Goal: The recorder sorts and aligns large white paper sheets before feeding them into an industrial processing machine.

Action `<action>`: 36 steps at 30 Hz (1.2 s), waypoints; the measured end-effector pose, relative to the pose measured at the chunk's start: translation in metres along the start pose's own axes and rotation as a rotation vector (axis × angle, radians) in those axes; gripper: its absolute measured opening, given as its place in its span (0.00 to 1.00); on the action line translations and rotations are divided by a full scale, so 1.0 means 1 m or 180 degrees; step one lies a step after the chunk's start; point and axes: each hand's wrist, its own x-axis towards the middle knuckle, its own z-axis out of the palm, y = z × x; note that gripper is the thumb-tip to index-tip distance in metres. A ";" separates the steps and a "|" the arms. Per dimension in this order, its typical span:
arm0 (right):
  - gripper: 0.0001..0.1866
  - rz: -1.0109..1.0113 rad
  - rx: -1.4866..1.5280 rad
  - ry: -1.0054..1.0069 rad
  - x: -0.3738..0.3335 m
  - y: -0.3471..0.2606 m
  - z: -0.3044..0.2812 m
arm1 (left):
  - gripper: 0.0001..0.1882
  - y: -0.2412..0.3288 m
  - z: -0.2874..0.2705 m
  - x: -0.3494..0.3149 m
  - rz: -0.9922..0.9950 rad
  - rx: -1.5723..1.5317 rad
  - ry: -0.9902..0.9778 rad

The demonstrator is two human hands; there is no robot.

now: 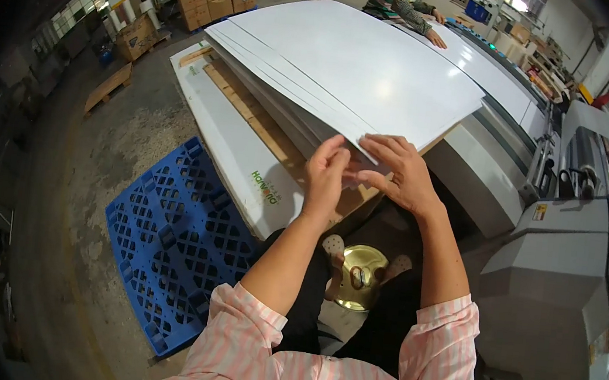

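Observation:
A stack of large, thin white sheets (348, 61) with a glossy surface lies in front of me, its near corner pointing toward me. My right hand (404, 174) curves around that corner, fingers over the top and thumb below. Close by on the left, my left hand (325, 177) has its fingers curled at the sheets' edge, thumb near the fingertips. How many sheets lie between the fingers cannot be made out. Along the left side the edges are slightly fanned apart.
Under the stack is a wooden pallet (257, 114) beside a white printed board (238, 150). A blue plastic pallet (173, 243) lies left, a grey machine (554, 283) stands right. A round gold-coloured stool or lid (363, 267) is between my feet. Across the stack, another person's hand (435, 38) rests on a white sheet.

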 end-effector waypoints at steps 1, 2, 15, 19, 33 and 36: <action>0.13 0.0026 0.0010 0.0001 -0.001 0.002 0.002 | 0.16 -0.006 -0.008 0.007 0.0488 0.0329 0.0003; 0.13 0.0129 0.0007 -0.0012 -0.002 0.009 0.000 | 0.14 -0.003 -0.009 0.009 0.0704 0.0984 -0.0027; 0.13 0.0320 -0.0088 0.0569 0.000 0.020 0.009 | 0.16 0.007 0.005 -0.017 0.2415 0.4985 -0.1164; 0.16 0.0221 -0.0336 0.0542 0.002 0.021 0.017 | 0.13 0.013 0.005 -0.016 0.2457 0.4478 -0.1028; 0.13 0.1364 0.1537 0.1351 0.011 0.019 0.020 | 0.28 0.005 0.023 -0.024 0.0759 0.0596 -0.0366; 0.11 0.0815 0.0931 0.0699 0.008 0.015 0.015 | 0.28 0.006 0.020 -0.010 -0.0108 -0.0403 0.0234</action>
